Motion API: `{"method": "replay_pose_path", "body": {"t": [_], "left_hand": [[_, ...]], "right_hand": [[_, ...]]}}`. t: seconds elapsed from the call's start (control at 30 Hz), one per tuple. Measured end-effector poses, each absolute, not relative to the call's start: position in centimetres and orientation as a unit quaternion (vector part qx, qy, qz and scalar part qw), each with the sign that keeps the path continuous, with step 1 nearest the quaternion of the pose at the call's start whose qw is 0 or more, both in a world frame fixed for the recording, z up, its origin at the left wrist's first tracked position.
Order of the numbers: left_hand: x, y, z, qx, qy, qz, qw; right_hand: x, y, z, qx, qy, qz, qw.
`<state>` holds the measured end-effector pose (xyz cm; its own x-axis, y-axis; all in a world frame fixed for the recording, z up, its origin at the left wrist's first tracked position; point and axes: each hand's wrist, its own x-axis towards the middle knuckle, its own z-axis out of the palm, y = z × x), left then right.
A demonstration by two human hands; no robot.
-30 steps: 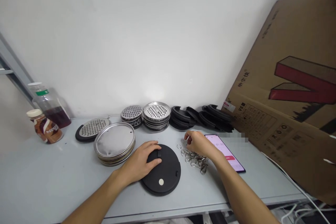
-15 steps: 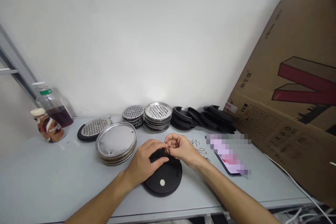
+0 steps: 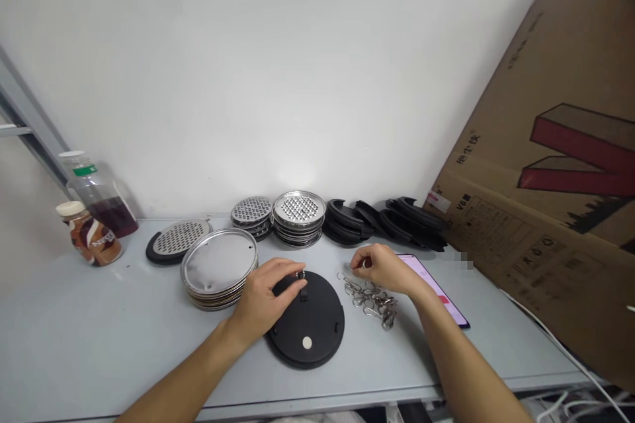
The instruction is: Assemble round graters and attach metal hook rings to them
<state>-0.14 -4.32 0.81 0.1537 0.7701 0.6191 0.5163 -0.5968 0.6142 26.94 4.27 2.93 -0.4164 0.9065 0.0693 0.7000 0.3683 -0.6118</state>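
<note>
A round black disc [image 3: 317, 317] with a white dot near its front edge lies flat on the table. At its far edge is a small metal ring [image 3: 300, 274], pinched between the thumb and finger of my left hand [image 3: 268, 294]. My right hand [image 3: 384, 269] is to the right, its fingertips pinched together low over the table. What they grip is mostly hidden, though a bit of thin metal shows beside them. Just in front of that hand lies a loose pile of metal ring clips [image 3: 377, 301].
Plain metal discs [image 3: 218, 261] are stacked to the left, near a black-edged grater [image 3: 178, 241]. Behind are stacked grater plates [image 3: 298, 208] and black curved pieces [image 3: 342, 218]. A phone [image 3: 456, 314], a large carton [image 3: 496, 231] and bottles [image 3: 94, 238] flank the area.
My right hand has left the disc's far edge and moved right to the metal clips. My left hand stays at the disc, now pinching the ring alone.
</note>
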Motion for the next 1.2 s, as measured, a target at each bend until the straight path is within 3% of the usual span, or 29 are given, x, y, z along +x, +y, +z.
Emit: {"method": "replay_pose_path", "body": {"t": [0.13, 0.67, 0.8, 0.9, 1.0, 1.2], "left_hand": [[-0.4, -4.1, 0.7, 0.743, 0.447, 0.475, 0.147], [-0.7, -3.9, 0.5, 0.744, 0.462, 0.464, 0.134], [-0.6, -3.9, 0.4, 0.745, 0.46, 0.464, 0.134], [-0.5, -3.9, 0.3, 0.738, 0.469, 0.466, 0.135], [-0.6, -3.9, 0.2, 0.737, 0.47, 0.466, 0.138], [-0.6, -4.1, 0.3, 0.758, 0.444, 0.455, 0.144]], "right_hand": [[28.0, 4.5, 2.5, -0.484, -0.819, 0.28, 0.127], [26.5, 3.6, 1.2, -0.477, -0.84, 0.246, 0.076], [26.4, 3.4, 2.1, -0.465, -0.827, 0.272, 0.159], [25.7, 3.0, 2.5, -0.44, -0.778, 0.38, 0.239], [24.1, 2.3, 2.1, -0.396, -0.719, 0.503, 0.271], [20.9, 1.2, 1.0, -0.334, -0.664, 0.591, 0.313]]}}
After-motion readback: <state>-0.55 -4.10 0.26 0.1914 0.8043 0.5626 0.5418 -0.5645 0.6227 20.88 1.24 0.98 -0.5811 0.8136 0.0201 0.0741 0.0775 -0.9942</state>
